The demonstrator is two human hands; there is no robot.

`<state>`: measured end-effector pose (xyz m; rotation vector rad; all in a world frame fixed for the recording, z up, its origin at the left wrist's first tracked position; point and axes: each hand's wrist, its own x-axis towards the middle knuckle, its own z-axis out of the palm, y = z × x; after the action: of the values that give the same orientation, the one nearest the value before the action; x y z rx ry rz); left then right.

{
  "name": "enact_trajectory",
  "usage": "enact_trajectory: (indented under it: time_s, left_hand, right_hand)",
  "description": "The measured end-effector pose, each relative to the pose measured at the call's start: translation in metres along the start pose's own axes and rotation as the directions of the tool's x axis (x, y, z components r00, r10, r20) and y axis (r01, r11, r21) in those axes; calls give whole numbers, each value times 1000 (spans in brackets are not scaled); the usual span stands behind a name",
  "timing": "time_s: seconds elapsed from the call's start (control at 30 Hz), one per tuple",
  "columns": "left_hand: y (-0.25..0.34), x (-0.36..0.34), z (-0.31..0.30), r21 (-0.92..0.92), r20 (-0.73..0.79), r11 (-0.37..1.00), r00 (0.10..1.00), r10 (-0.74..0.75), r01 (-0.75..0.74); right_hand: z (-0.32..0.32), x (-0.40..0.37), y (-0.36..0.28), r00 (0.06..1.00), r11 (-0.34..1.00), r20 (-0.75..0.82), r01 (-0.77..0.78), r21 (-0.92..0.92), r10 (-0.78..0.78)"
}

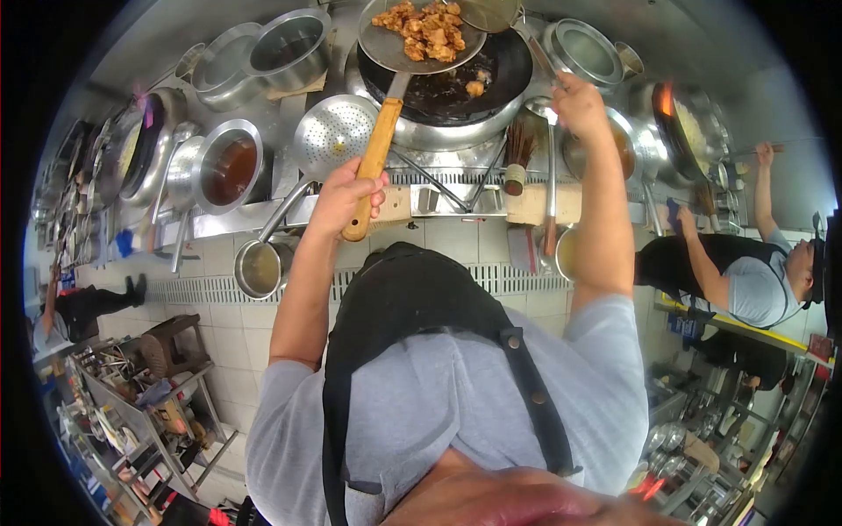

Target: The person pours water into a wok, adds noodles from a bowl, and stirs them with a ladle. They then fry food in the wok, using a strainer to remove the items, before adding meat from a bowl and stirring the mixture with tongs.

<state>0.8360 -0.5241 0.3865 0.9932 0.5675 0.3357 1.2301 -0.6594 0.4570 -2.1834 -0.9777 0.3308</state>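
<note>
My left hand is closed around the wooden handle of a round, flat strainer. Browned fried pieces, apparently chicken, lie piled on it above a black wok. Dark oil and a few loose pieces show inside the wok. My right hand grips the metal handle of a mesh skimmer, whose head is at the top beside the strainer, partly cut off. Just below that hand, a long-handled ladle lies at the stove's front.
A perforated scoop rests left of the wok. Metal pots and a pot of reddish-brown liquid stand farther left. A bamboo brush lies near the front edge. Flames rise by the right-hand wok; a co-worker stands there.
</note>
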Motion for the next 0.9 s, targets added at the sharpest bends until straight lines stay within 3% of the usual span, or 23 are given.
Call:
enact_trajectory:
  time_s: [0.13,0.2,0.23,0.37,0.47,0.53,0.57,0.6,0.67,0.77,0.8,0.9]
  left_hand:
    - [7,-6,-4,31,-48,999,999,-17,19]
    - [12,-11,-5,62,-68,998,998,-12,17]
    - [16,-15,-4,99,-92,995,996,4,6]
    - [18,-20,-22,191,-126,981,992,4,20]
    - [27,-26,-23,230,-156,973,987,38,-1]
    - [39,-28,-17,250,-188,968,982,34,14]
    - [43,-28,-15,268,-219,963,975,31,29]
    - [44,-28,-15,268,-220,963,975,32,29]
    - [46,-26,-16,241,-194,970,977,90,-42]
    - [48,-25,-17,285,-208,956,970,127,-64]
    - [48,-26,-17,282,-212,957,969,127,-64]
    - [48,-25,-17,292,-224,952,962,158,-89]
  right_hand:
    - [-6,-9,11,998,997,-47,-27,78,31]
    - [-15,-13,18,991,983,-61,-109,147,119]
    - [-23,-14,22,996,991,2,-94,95,94]
    - [-21,-7,47,989,987,0,-144,72,145]
    - [-9,13,64,976,976,15,-217,-25,218]
    - [9,32,74,983,942,141,-68,-329,120]
    - [16,30,69,947,963,242,-161,-218,213]
    - [21,25,64,947,963,243,-159,-217,212]
    - [32,21,57,817,955,500,-286,-83,288]
    - [57,-1,52,791,915,571,-369,162,218]
    - [67,-4,58,790,916,574,-368,160,217]
    - [89,-13,81,733,600,669,-591,540,120]
